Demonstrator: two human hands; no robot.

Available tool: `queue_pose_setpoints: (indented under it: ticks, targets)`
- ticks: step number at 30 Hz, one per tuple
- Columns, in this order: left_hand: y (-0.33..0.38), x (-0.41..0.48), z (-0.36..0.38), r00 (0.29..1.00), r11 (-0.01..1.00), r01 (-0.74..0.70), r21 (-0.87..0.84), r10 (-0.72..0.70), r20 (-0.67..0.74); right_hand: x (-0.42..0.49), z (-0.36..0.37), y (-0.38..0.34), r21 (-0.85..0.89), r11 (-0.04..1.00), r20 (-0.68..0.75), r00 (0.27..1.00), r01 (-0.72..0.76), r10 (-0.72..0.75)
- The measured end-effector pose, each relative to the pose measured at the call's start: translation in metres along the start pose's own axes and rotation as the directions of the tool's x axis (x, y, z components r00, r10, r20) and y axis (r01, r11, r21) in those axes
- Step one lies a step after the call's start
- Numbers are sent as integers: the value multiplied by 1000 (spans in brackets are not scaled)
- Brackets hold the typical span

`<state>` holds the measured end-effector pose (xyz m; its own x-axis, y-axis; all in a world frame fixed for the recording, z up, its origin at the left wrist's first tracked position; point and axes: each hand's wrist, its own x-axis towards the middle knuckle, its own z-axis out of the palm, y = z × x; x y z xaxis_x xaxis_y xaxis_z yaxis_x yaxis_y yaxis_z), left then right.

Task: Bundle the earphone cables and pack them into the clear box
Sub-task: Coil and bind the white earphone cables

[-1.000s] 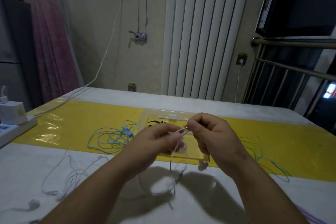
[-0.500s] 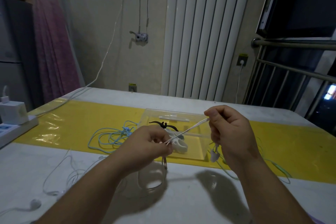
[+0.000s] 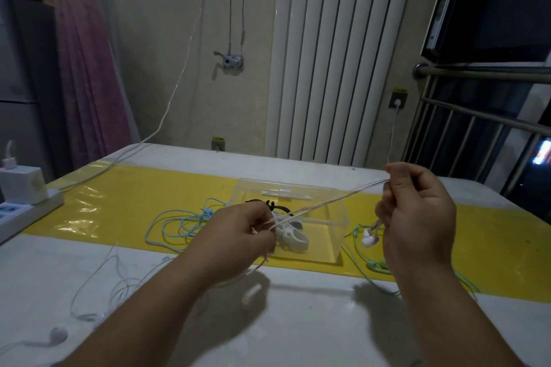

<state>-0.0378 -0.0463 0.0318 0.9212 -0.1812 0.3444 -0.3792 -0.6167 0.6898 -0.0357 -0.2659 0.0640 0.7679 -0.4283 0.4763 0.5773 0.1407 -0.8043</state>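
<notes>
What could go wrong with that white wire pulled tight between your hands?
The white earphone cable is stretched tight between the left hand and right hand; pulling harder might strain it. Its earbuds dangle close to the green earphones and could snag on them.

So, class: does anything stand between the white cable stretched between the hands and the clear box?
Nothing visible does. The white cable is held raised near the clear box, whose top looks open; one tied bundle lies inside.
</notes>
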Motion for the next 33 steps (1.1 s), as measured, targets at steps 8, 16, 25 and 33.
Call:
queue_pose_setpoints:
  ticks: [8,16,25,33]
  targets:
    - [8,-2,-3,998,939,-62,-339,57,-23,-8,7,10,-439,893,342,899,-103,272]
    - [2,4,-8,986,992,-99,-72,88,-144,-7,0,8,-726,684,447,802,66,397]
    - [3,2,-8,986,987,76,-139,-95,-139,8,-5,4,-8,874,302,832,-486,465]
    - [13,-2,-9,992,826,75,-558,-118,-41,-6,7,15,-366,911,317,895,-190,314]
